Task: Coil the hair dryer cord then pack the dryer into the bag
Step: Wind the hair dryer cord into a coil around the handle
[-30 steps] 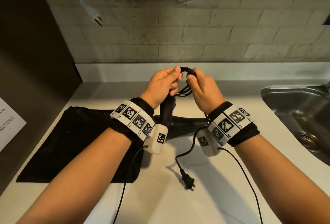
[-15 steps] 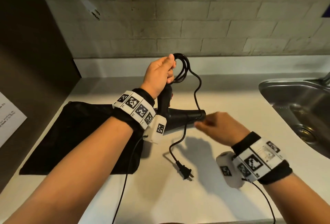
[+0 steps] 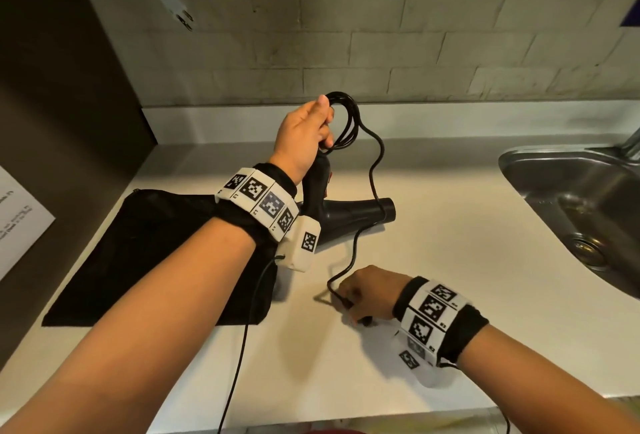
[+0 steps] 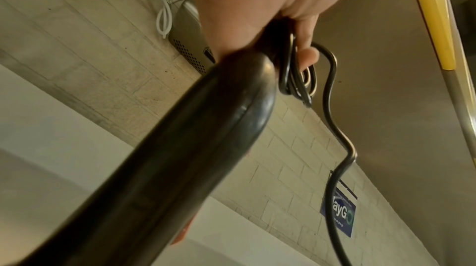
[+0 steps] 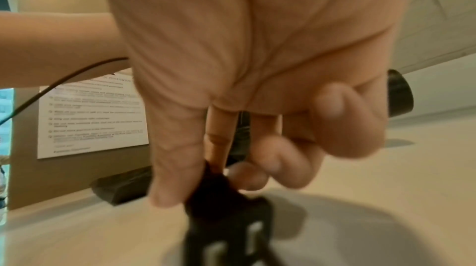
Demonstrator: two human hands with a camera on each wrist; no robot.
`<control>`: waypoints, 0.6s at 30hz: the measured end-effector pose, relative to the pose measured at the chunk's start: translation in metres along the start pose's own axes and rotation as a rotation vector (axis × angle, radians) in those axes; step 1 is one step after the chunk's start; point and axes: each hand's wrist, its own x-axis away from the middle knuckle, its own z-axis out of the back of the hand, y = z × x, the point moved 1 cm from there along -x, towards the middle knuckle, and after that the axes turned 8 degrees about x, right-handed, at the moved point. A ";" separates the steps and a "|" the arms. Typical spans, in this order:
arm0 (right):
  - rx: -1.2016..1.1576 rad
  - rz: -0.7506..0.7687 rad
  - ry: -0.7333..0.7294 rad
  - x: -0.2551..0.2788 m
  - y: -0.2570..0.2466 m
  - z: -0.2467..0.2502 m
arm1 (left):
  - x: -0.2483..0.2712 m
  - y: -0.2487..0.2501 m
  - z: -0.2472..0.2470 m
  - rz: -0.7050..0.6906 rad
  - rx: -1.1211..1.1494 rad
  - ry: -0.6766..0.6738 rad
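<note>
The black hair dryer (image 3: 349,217) stands on the white counter with its handle (image 4: 165,158) up and its nozzle pointing right. My left hand (image 3: 306,137) grips the top of the handle together with several coiled loops of black cord (image 3: 346,125), also seen looped under my fingers (image 4: 296,79). A loose length of cord (image 3: 372,184) hangs down past the nozzle to my right hand (image 3: 363,296), low on the counter. That hand pinches the black plug (image 5: 226,209), whose prongs point toward the camera. The flat black bag (image 3: 138,253) lies left of the dryer.
A steel sink (image 3: 581,205) is set into the counter (image 3: 450,260) at the right. A tiled wall runs behind, with a white cable and plug (image 3: 180,11) hanging high on the left. A dark panel with a printed sheet (image 3: 17,219) stands at the left.
My right hand let go of the coil, dropped down toward me and took hold of the plug on the counter. My left hand stayed up on the handle, holding the coil.
</note>
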 end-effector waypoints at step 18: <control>-0.507 0.295 1.386 0.020 -0.023 0.127 | 0.008 -0.001 -0.012 -0.067 -0.128 -0.029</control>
